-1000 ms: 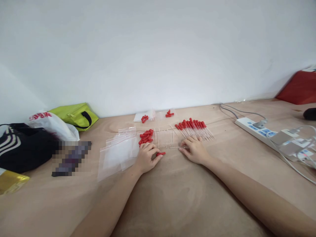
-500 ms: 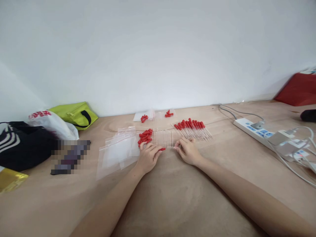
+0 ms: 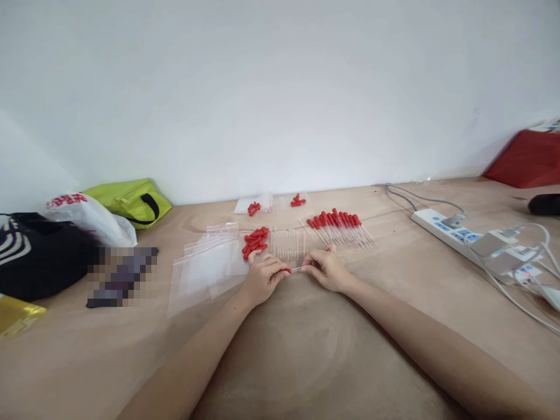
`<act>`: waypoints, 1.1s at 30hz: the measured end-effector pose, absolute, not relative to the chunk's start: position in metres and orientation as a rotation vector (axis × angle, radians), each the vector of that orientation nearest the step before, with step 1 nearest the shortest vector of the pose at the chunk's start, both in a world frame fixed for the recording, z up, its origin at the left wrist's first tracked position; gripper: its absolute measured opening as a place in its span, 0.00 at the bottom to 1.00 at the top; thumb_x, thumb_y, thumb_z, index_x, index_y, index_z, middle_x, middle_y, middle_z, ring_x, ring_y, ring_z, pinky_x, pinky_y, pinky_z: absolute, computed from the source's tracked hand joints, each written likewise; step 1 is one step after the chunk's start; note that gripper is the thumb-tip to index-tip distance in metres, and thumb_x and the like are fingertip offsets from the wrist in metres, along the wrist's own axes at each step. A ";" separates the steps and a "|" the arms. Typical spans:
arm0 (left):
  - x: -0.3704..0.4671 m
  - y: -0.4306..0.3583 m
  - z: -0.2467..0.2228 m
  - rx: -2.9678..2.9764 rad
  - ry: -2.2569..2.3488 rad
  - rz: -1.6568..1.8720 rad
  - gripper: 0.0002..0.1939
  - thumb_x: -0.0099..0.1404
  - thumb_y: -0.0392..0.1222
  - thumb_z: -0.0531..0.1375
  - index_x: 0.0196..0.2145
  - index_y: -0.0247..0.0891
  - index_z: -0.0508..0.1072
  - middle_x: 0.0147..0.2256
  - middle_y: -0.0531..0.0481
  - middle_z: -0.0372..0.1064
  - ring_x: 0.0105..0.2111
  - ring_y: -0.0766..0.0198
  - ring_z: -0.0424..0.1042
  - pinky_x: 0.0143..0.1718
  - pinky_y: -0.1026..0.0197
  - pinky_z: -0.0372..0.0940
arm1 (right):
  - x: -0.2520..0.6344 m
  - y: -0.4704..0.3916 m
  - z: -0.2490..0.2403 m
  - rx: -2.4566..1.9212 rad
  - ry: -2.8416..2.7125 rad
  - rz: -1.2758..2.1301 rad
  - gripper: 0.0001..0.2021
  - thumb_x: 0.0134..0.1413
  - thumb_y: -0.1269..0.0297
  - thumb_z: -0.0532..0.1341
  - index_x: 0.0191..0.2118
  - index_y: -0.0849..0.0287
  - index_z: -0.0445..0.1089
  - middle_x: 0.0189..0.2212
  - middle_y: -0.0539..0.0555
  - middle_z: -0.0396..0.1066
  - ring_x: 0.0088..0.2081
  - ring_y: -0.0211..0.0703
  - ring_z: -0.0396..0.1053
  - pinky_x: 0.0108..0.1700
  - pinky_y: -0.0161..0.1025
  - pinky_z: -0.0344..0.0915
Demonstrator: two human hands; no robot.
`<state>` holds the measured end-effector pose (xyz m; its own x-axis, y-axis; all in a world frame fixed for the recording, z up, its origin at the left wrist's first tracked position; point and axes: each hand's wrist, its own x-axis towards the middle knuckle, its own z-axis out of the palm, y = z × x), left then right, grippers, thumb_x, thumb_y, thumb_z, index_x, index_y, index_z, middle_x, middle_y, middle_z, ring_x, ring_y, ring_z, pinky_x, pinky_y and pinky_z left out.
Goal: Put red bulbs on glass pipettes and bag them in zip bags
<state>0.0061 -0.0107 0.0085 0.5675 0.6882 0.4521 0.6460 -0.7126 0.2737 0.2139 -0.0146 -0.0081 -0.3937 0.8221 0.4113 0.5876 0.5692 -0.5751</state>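
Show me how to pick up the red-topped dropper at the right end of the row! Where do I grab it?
Pinch its red bulb, probably best from above and the right. The bulb is the fattest part, while its clear tube is thin and lies flat. The other droppers crowd its left side, but its right side is open.

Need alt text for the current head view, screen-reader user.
Left hand pinches a red rubber bulb against a thin clear tube held by the right hand. Around them: loose red bulbs, clear tubes, bulb-topped droppers, zip bags, power strip.
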 end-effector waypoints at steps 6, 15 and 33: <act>0.008 -0.013 0.008 2.708 1.119 0.919 0.10 0.64 0.42 0.52 0.29 0.41 0.71 0.27 0.55 0.72 0.31 0.66 0.68 0.48 0.51 0.41 | 0.211 -0.017 -0.005 -1.148 -2.114 0.386 0.10 0.54 0.61 0.54 0.27 0.59 0.65 0.23 0.47 0.69 0.25 0.34 0.62 0.39 0.40 0.43; 0.008 -0.016 0.009 2.730 1.105 0.965 0.09 0.63 0.43 0.53 0.28 0.39 0.70 0.26 0.55 0.71 0.30 0.66 0.67 0.49 0.51 0.42 | 0.203 -0.025 -0.002 -1.184 -2.128 0.269 0.08 0.55 0.64 0.53 0.28 0.60 0.64 0.24 0.48 0.70 0.26 0.35 0.63 0.38 0.39 0.43; 0.007 -0.006 0.016 2.872 1.222 0.942 0.09 0.63 0.44 0.52 0.31 0.42 0.71 0.30 0.53 0.72 0.35 0.62 0.67 0.50 0.49 0.44 | 0.200 -0.022 0.001 -1.186 -2.296 0.123 0.09 0.58 0.65 0.50 0.34 0.59 0.65 0.32 0.53 0.71 0.35 0.40 0.63 0.38 0.39 0.44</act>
